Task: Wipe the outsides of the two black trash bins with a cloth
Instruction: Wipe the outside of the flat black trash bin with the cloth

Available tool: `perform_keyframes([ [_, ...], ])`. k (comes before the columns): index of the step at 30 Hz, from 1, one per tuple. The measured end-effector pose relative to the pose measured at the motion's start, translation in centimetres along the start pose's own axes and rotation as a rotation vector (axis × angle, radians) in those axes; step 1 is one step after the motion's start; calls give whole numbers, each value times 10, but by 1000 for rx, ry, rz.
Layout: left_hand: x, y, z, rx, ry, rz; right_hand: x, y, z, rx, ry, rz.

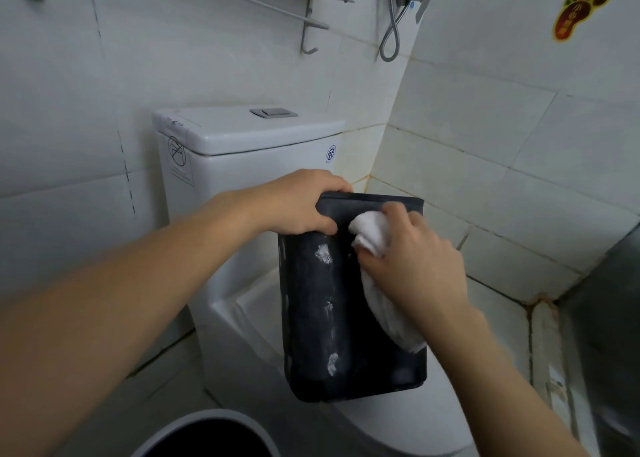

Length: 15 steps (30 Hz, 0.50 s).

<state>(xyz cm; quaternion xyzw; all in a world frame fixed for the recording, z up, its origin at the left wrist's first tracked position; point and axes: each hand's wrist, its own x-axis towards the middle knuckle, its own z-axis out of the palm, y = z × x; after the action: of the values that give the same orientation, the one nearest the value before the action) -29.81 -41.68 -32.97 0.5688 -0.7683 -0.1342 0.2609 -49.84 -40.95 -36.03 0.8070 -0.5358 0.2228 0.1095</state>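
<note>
The left hand (304,203) grips the top rim of a rectangular black plastic trash bin (349,318), holding it in the air over the white ceramic toilet (249,165). The right hand (415,259) clutches a bunched white cloth (372,234) pressed against the bin's upper side. White smears streak the wall. Held only at one rim corner, the bin could twist or slip under hard rubbing and drop onto the toilet.

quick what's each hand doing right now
Left hand: grips the top edge of the black bin, holding it up.
Right hand: holds the white cloth against the bin.
</note>
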Motion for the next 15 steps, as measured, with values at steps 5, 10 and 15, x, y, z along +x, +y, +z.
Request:
perform_keyframes([
  [5,1,2,1,-2,8,-1,5,6,-8,-9,34,68],
  [10,1,7,3,-4,8,10,-22,-11,-7,-102,-33,-75],
  [15,-1,9,1,-14,6,9,-11,-3,-8,-33,-10,8],
])
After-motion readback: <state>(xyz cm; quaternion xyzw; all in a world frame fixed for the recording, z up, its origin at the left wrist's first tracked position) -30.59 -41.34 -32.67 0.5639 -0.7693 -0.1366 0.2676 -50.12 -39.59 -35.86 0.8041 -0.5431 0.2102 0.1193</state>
